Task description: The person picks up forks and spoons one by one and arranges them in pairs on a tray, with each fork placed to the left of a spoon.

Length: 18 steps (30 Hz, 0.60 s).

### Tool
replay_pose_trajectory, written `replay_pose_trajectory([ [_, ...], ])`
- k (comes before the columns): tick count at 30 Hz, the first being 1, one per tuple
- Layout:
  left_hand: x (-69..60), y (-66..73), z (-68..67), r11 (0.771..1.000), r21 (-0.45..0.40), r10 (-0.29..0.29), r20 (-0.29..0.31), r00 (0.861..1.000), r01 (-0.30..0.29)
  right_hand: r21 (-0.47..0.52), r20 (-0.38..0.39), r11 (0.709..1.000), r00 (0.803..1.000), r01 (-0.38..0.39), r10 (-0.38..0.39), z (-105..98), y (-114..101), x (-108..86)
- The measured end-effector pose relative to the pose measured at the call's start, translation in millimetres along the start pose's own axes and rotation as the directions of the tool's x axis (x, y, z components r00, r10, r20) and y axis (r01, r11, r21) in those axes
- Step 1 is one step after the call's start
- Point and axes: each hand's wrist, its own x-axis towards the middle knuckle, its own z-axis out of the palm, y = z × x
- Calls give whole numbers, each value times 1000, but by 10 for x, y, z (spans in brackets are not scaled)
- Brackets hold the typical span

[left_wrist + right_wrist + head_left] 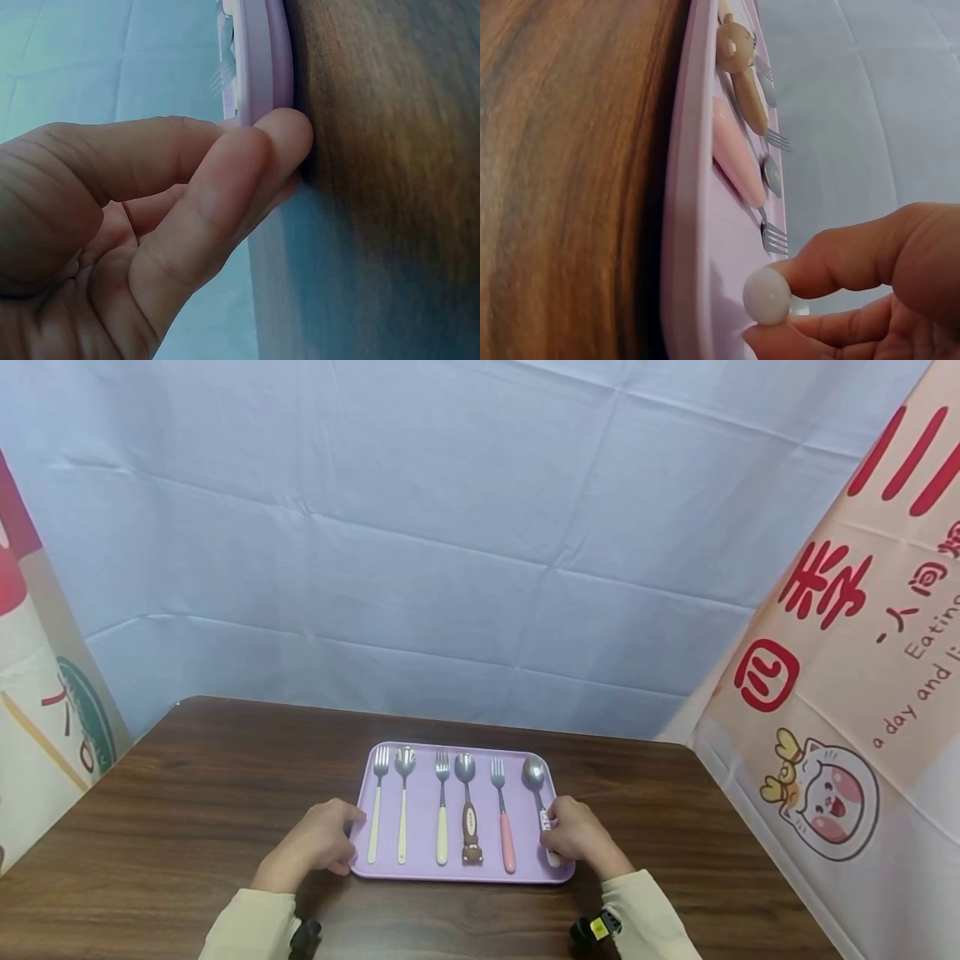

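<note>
A lilac tray (422,810) lies on the table with a row of forks and spoons on it. My left hand (317,843) grips the tray's left rim; in the left wrist view its fingertips (289,139) meet that edge. My right hand (581,837) pinches the handle of the rightmost spoon, whose metal bowl (533,772) rests toward the tray's far side. The rounded white handle end (767,296) shows between thumb and finger in the right wrist view. Left of that spoon lie a pink-handled fork (507,843) and a spoon with a brown bear handle (471,839).
Farther left on the tray are a yellow-handled fork (442,835), a slim cream-handled spoon (402,827) and a white-handled fork (373,835). Dark wood forms the table (187,793). A pale cloth (420,543) hangs behind, and a printed banner (847,693) hangs at right.
</note>
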Motion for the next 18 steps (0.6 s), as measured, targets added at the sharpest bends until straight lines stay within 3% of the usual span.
replay_pose_trajectory([
  [18,21,-4,1,999,48,-21,7,1000,20,-22,9,1000,1000,5,-5,138,-53,54],
])
